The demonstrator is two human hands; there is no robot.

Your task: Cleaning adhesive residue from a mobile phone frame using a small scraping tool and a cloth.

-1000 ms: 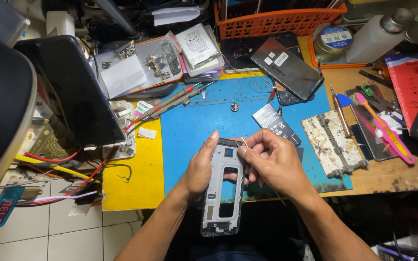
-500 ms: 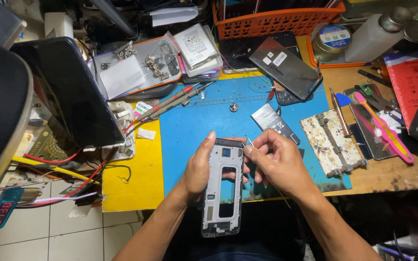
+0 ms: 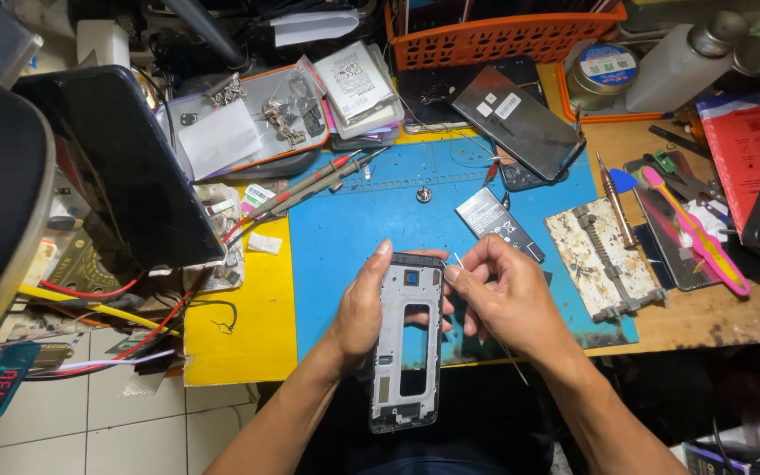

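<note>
Nearest the camera: phone mid-frame [image 3: 406, 343], grey metal with rectangular cut-outs, held upright over the near table edge, its lower end hanging past the edge above the dark lap area.
Left hand [image 3: 361, 308] grips the frame's left side; fingers wrapped behind it, thumb along the left edge.
Right hand [image 3: 507, 295] sits just right of the frame's top; fingers pinched on thin tweezers [image 3: 461, 264], tip touching the upper right corner of the frame.
Both hands are above the blue work mat [image 3: 354, 237], which lies on the table [image 3: 705, 317].
Beyond the right hand: small black battery [image 3: 496, 220] on the mat; beside it to the right, a worn board holder [image 3: 604, 259].
Farther: red multimeter probes [image 3: 310, 185], a dark phone back cover [image 3: 516, 121], an orange basket [image 3: 503, 35].
</note>
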